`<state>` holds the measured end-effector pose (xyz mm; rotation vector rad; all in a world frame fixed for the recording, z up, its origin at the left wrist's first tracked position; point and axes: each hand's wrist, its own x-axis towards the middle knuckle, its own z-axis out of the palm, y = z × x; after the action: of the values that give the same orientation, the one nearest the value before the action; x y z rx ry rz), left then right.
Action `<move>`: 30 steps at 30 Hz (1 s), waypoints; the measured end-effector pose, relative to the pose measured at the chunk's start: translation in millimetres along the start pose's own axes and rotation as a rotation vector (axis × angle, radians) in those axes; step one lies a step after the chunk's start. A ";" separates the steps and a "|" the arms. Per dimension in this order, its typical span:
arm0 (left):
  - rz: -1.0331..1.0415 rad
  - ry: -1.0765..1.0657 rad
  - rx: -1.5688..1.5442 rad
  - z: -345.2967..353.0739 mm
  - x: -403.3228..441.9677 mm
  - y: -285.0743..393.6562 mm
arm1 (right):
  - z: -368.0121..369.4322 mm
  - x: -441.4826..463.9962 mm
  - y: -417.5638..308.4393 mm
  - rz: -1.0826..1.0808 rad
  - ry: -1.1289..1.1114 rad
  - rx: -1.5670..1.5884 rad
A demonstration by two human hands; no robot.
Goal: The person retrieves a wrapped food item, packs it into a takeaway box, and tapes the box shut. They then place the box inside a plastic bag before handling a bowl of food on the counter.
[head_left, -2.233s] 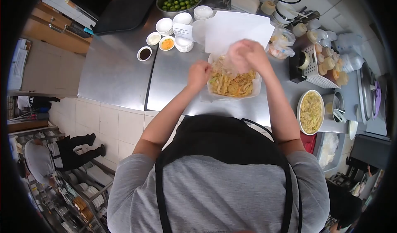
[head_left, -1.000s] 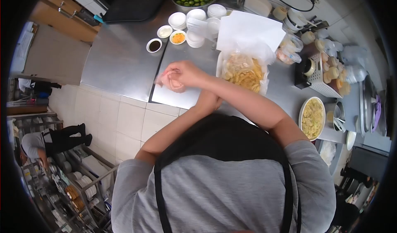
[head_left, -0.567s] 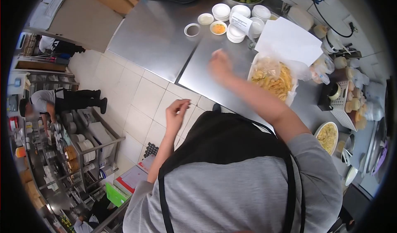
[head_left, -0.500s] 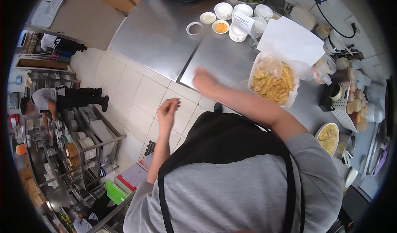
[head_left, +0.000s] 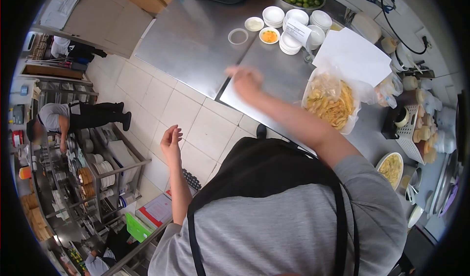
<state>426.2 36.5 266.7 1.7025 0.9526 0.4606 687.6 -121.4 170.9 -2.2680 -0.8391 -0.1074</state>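
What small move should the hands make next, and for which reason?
Probably the right hand should reach for the white lid and fold it over the box. The lid looks open, the food and the clear bag on it are uncovered, and the left hand is away too.

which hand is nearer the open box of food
Right. The right hand is above the counter, left of the box; the left hand is farther left, over the floor.
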 end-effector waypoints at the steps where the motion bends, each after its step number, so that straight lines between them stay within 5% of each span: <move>1: -0.004 -0.003 0.002 2.8 3.3 3.6 | -16.4 -13.8 -41.5 -0.079 -0.338 -0.033; 2: 0.056 -0.007 0.193 7.5 6.6 10.3 | 72.2 -46.9 -25.3 -0.121 -0.470 0.272; 3: 0.118 -0.011 0.383 9.3 9.2 13.7 | -38.8 -10.5 -93.1 -0.038 -1.101 0.319; 4: 0.097 -0.087 0.591 1.9 17.1 3.5 | -1.2 -26.3 -85.7 -0.111 -0.904 0.458; 7: 0.158 -0.123 1.006 -0.8 34.8 -28.0 | -51.2 2.8 -125.5 -0.159 -0.617 0.828; 8: 0.007 -0.180 0.988 13.5 37.8 -16.1 | -53.6 3.1 -139.0 -0.340 -0.522 0.950; 9: 0.789 -0.252 0.922 23.2 59.3 -23.5 | -50.6 -1.5 -153.9 -0.521 -0.417 1.067; 10: 0.787 -0.250 0.921 19.8 61.4 -31.8 | -42.7 -13.3 -162.9 -0.650 -0.374 0.999; 13: 0.134 -0.434 0.452 26.5 37.7 28.3 | -16.7 18.8 -139.1 -0.774 -0.433 0.857; 14: -0.078 -0.484 0.287 24.4 35.0 44.4 | 7.4 38.0 -112.9 -0.494 -0.520 1.015; 15: -0.090 -0.486 0.290 11.0 32.2 54.3 | 28.4 53.6 -86.2 -0.186 -0.600 1.165; 17: 0.072 -0.284 0.226 -18.4 37.7 64.6 | 32.1 90.2 -51.2 -0.467 -0.247 0.441; 20: -0.007 -0.021 0.267 -41.2 57.8 53.8 | 33.3 75.6 -46.6 -0.327 0.026 0.270; 22: 0.010 -0.046 0.211 -37.7 69.6 54.3 | 66.3 27.5 -58.8 -0.483 0.007 0.238; 24: 0.008 -0.084 0.143 -30.5 70.6 47.7 | 59.9 -15.6 -84.3 -0.263 -0.932 0.607; 25: 0.024 -0.097 0.165 -25.0 76.7 45.3 | 4.2 -8.9 -113.8 -0.229 -1.098 0.528; 27: 0.050 -0.136 0.180 -14.7 87.9 42.8 | -8.2 -1.8 -112.2 -0.328 -0.887 0.517; 30: 0.043 -0.150 0.210 -10.8 99.9 37.0 | -82.6 63.6 -66.7 -0.143 -0.749 0.198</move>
<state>492.4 117.6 289.3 1.9214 0.8802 0.2633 710.5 -104.4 291.3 -2.0501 -1.3160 0.7694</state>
